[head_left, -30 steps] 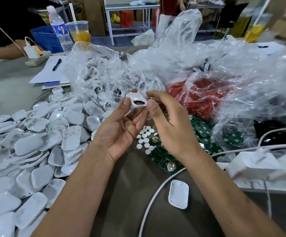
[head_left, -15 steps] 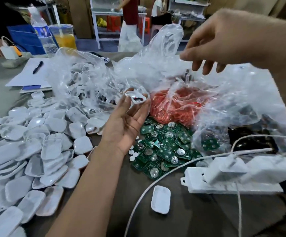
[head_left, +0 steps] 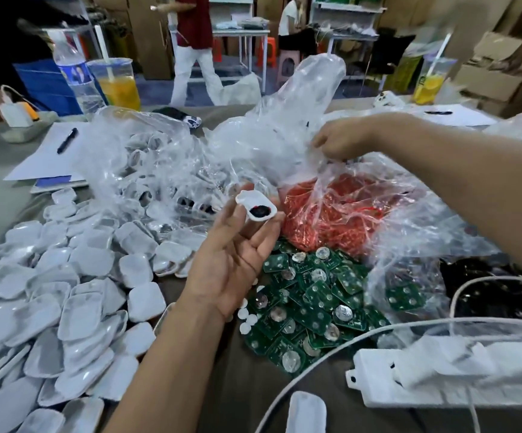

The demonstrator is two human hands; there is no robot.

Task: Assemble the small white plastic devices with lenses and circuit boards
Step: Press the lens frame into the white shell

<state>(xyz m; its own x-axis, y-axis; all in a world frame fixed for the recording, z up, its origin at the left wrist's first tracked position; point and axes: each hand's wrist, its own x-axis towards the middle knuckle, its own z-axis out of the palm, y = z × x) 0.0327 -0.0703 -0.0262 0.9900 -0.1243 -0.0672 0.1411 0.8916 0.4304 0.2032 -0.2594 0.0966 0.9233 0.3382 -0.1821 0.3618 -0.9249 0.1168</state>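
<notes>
Holding one small white plastic shell with a dark round lens (head_left: pixel 256 207) at its fingertips, the left hand (head_left: pixel 234 260) is raised palm-up, thumb and fingers pinching the piece. The right hand (head_left: pixel 342 140), well apart beyond it, pinches a fold of the clear crinkled plastic bag (head_left: pixel 300 120). Below the right hand lies one bag of red parts (head_left: pixel 325 214). Just right of the left wrist sits a heap of green circuit boards (head_left: pixel 309 307), too many to count. Left of the left forearm spreads a pile of white plastic covers (head_left: pixel 65 292), dozens, on the worktop (head_left: pixel 215 385).
</notes>
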